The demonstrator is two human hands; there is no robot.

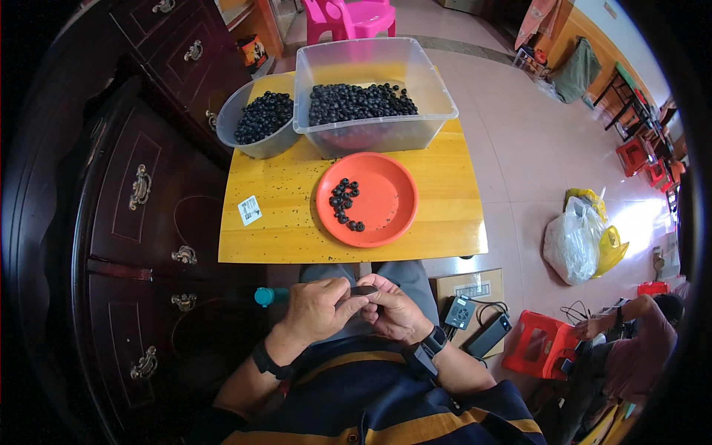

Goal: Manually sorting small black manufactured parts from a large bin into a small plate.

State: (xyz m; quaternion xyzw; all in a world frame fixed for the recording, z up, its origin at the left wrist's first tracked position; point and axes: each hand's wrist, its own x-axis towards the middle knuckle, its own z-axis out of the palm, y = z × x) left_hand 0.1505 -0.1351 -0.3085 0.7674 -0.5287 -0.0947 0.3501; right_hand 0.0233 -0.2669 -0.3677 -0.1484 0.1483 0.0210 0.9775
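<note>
Above my lap, just off the near edge of the yellow table (pixel 437 237), my two hands meet. A small, dark, flat oval piece (pixel 363 290) sits between them; its exact kind is unclear. My right hand (pixel 397 308) is closed, pinching it between thumb and fingers. The fingers of my left hand (pixel 317 305) are curled in against its other side, partly hidden. In front of them on the table lies an orange-red plate (pixel 386 211). Several small black round pieces (pixel 343 199), some showing a hole in the middle, lie along its left side.
A clear plastic bin (pixel 374 137) and a round tub (pixel 259 148), both holding many black pieces, stand at the table's far side. Dark crumbs and a white label (pixel 249 211) lie on the tabletop. Dark drawers (pixel 133 185) rise at left. A person (pixel 630 341) sits at right near a red stool (pixel 540 345).
</note>
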